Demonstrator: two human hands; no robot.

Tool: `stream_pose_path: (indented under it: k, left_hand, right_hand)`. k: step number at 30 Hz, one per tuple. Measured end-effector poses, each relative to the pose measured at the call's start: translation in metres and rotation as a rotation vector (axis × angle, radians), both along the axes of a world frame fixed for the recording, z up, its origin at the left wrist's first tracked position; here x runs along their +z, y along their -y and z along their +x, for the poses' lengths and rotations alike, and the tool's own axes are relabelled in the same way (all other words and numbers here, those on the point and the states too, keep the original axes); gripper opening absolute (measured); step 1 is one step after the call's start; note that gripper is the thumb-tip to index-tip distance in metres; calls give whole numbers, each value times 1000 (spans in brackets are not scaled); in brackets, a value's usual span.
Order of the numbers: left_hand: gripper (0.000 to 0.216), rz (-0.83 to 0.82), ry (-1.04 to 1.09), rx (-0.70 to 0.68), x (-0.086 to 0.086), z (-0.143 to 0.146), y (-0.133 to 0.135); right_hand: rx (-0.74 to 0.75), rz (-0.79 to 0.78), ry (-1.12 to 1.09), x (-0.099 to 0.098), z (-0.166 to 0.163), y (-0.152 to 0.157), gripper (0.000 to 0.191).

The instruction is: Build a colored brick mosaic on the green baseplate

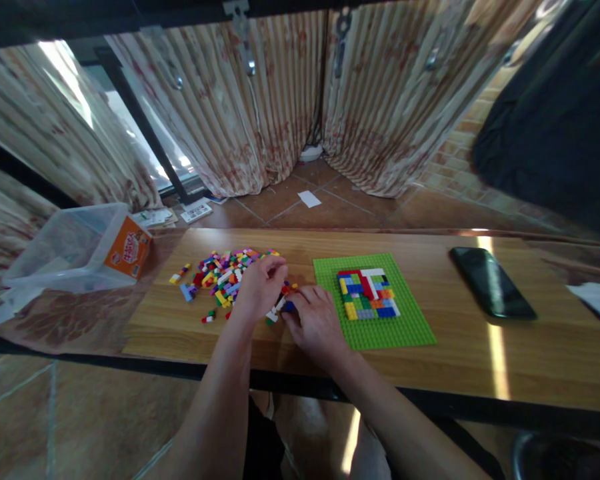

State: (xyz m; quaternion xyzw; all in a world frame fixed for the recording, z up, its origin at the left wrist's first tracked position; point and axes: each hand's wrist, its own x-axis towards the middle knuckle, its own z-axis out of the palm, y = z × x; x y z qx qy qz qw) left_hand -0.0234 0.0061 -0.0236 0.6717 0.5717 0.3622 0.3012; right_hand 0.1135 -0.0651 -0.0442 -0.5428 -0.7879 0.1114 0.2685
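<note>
My left hand (261, 283) hovers over the right side of a pile of loose toy bricks (225, 277) in many colours. Its fingers are curled together, and whatever they may hold is hidden. Beside it, low over the wood, my right hand (317, 320) has its thumb and fingers closed round a blue brick (289, 307). White, red and orange bricks lie between the two hands. To the right is a green baseplate (410, 323), carrying a roughly square block of joined bricks (367, 293) with red and white pieces on top.
A black phone (491, 282) lies on the wooden table (450, 360) at the right. Left of the table stands a clear plastic bin (75, 243) with an orange label. A few bricks (209, 317) lie apart from the pile. Curtains (275, 100) hang behind.
</note>
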Motion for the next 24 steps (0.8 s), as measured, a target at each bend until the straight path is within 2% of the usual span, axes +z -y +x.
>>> stream_pose_path:
  k: [5, 9, 12, 14, 17, 24]
  left_hand:
    - [23, 21, 11, -5, 3, 1, 0]
    - [21, 16, -28, -26, 5, 6, 3]
    - [20, -2, -21, -51, 4, 13, 5]
    - [19, -5, -20, -68, 2, 18, 5]
    - [19, -24, -4, -85, 0, 26, 5]
    - [18, 12, -49, -152, -1, 36, 7]
  right_hand:
    - [-116, 64, -222, 14, 21, 4, 19]
    - [-350, 89, -320, 19, 71, 13, 24]
    - [-568, 54, -296, 15, 112, 22, 35]
    - [-640, 30, -262, 11, 132, 28, 43]
    - [-678, -2, -231, 5, 143, 34, 48]
    - [-662, 4, -180, -5, 133, 28, 50]
